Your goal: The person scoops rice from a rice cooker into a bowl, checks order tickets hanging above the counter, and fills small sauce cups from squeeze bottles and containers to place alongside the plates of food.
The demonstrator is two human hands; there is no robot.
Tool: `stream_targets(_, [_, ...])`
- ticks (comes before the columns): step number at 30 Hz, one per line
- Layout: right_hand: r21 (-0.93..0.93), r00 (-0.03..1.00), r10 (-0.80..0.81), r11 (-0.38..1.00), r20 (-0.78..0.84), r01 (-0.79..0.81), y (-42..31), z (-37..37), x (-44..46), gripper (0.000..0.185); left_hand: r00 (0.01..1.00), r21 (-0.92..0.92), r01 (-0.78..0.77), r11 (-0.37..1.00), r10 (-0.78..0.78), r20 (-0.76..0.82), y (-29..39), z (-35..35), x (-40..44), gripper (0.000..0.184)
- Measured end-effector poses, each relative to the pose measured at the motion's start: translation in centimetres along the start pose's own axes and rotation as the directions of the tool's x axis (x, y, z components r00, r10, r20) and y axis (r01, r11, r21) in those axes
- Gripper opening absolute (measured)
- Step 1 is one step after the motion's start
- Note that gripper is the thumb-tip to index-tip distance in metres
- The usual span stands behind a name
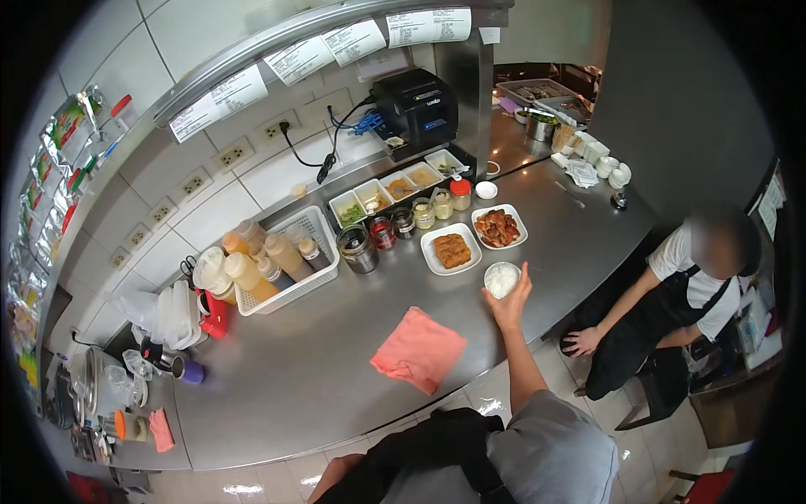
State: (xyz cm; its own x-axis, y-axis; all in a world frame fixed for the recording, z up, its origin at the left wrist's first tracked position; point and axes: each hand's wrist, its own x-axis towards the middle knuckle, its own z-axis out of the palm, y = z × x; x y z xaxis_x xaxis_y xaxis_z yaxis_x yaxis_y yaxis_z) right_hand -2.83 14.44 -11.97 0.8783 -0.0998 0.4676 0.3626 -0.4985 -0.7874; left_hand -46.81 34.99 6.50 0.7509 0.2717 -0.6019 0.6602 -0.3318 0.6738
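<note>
My right hand is wrapped round a small white bowl heaped with white rice, at the counter's near right side. Just beyond it, a square white plate carries a browned, fried-looking piece of food. Glossy reddish-brown pieces of food fill a second white plate farther back. A folded pink cloth lies left of my right forearm. My left hand is out of sight; only a bit of that arm shows at the bottom edge.
A white basket of sauce bottles stands at the back left, beside several jars and small topping trays. A black printer sits above them under paper slips. Another person sits at the right.
</note>
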Motion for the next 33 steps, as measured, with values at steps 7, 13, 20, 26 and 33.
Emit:
stream_targets(7, [-0.155,1.0,0.008,0.988,0.029,-0.003,2.0,0.0,3.2,0.131,0.969,0.269,-0.071,0.961,0.131,-0.211,0.8,1.1,-2.3,0.02])
stream_targets(13, [-0.153,0.985,-0.149,0.979,-0.084,0.135,-1.4,-3.7,1.0,0.088,0.952,-0.093,-0.178,0.98,0.148,-0.267,-0.5,-0.4,0.9,0.014])
stream_targets(20, [0.114,0.661,-0.429,0.878,0.616,0.464,-9.2,0.3,-8.7,0.061,0.914,0.024,-0.266,0.964,0.26,-0.311,1.9,2.7,4.7,0.021])
stream_targets(26, [0.136,0.537,-0.525,0.786,0.66,0.603,-5.3,5.8,-15.8,0.068,0.946,0.159,-0.281,0.946,0.302,-0.121,5.4,3.8,5.8,0.03])
stream_targets(33, [0.105,0.537,-0.488,0.799,0.688,0.592,-5.9,5.5,-15.8,0.064,0.905,0.28,-0.417,0.865,0.424,0.036,4.7,1.9,6.9,0.03])
